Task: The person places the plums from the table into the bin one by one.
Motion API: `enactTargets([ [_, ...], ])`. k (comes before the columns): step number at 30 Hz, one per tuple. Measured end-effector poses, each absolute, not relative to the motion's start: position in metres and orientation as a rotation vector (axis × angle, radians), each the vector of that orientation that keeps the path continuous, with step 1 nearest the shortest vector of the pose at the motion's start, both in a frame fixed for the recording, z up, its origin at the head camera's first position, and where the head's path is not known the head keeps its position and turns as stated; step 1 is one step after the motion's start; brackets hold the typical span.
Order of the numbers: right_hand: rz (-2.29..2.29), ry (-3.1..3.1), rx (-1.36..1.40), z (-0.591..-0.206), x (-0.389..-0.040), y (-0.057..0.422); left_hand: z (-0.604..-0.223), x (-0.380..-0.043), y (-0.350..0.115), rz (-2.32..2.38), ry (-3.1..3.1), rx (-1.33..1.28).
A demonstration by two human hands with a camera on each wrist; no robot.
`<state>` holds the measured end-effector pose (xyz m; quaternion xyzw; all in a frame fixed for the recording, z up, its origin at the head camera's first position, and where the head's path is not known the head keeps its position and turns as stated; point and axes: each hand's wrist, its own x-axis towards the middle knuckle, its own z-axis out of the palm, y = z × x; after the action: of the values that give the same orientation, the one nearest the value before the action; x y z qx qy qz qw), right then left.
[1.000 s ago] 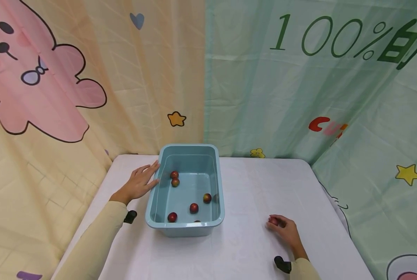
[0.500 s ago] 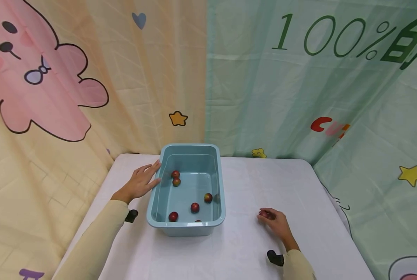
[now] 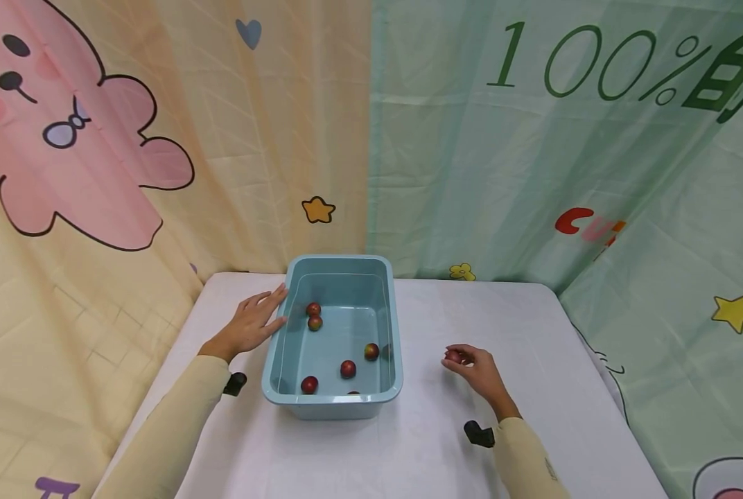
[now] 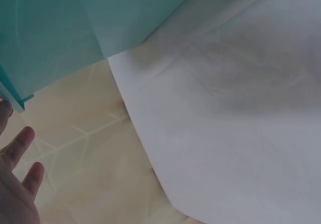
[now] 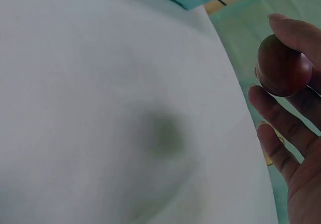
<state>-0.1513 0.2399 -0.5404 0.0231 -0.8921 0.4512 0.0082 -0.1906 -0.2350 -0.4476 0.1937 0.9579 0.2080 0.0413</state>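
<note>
A light blue rectangular tub [image 3: 334, 400] stands on the white table with several small dark red fruits, plum-like, on its floor; one red fruit [image 3: 348, 369] lies near the middle front. Against the tub's left rim rests my left hand [image 3: 250, 326], its fingers spread and fairly straight. Right of the tub, my right hand [image 3: 480, 371] pinches another plum-like fruit [image 5: 284, 66] between thumb and fingers, above the table. In the right wrist view the other fingers extend loosely below that fruit. One fruit at the tub's front is mostly hidden by the rim.
The white-covered table [image 3: 434, 443] ends at the back against printed curtains [image 3: 446, 173], orange on the left and green on the right. A black wrist camera [image 3: 479, 434] sits on the right wrist and another black camera [image 3: 235, 384] on the left.
My right hand has moved left and farther back toward the tub, carrying the fruit. The left hand stays at the tub's left rim, and the fruits inside lie as before.
</note>
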Motion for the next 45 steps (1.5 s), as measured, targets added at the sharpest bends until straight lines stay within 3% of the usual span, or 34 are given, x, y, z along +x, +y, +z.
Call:
enactTargets([
  [45, 1.487, -2.661, 0.503, -0.459, -0.195, 0.168, -0.447, -0.188, -0.235, 0.576, 2.945, 0.597],
])
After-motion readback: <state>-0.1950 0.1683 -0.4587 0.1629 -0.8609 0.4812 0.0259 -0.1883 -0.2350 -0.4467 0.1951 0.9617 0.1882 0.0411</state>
